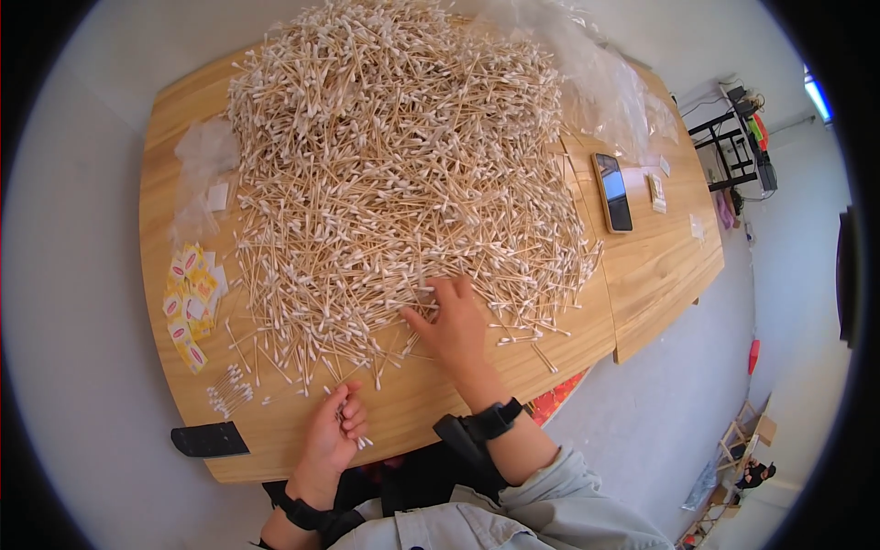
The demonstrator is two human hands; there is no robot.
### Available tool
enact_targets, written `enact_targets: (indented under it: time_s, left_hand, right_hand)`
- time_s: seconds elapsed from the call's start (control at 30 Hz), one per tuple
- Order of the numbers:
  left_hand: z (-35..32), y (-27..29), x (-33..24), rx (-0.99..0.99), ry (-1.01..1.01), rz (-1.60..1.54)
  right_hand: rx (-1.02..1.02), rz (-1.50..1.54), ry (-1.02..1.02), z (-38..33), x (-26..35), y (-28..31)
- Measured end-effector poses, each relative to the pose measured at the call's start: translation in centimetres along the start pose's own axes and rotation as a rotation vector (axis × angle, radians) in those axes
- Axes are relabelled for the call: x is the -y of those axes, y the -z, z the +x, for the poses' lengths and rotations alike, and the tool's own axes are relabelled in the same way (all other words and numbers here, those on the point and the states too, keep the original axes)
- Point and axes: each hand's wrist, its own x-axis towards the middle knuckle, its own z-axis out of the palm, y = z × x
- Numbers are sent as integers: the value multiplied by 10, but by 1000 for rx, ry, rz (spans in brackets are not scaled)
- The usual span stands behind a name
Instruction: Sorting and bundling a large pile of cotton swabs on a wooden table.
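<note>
Left hand [335, 431] grip seemingly pinches swabs [353, 429]; right hand [454, 328] spreads wide on swab pile [394, 165].

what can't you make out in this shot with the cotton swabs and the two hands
Head view only:
- Left hand: curled around a few swabs; the count is hidden by the fingers.
- Right hand: palm down on the swab pile; whether it pinches any is hidden.
- Table under the pile: covered.
- Yellow packets: print too small.
- Phone screen: glare.

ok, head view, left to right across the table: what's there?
yellow sachets → small swab bundle → left hand holding a few swabs → right hand at the edge of the big swab pile → phone → small card
</note>
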Motion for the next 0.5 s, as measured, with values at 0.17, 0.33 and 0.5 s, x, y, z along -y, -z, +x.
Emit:
enact_targets:
  time_s: [0.17,0.33,0.5]
  left_hand:
    - [6,-4,-6,3,-28,8]
    - [9,-5,-13,21,-40,9]
    - [5,-6,-14,30,-29,-2]
  right_hand:
    - [155,-40,321,-8,14,-21]
    - [157,-41,361,-12,7,-3]
    - [145,-170,239,14,-16,33]
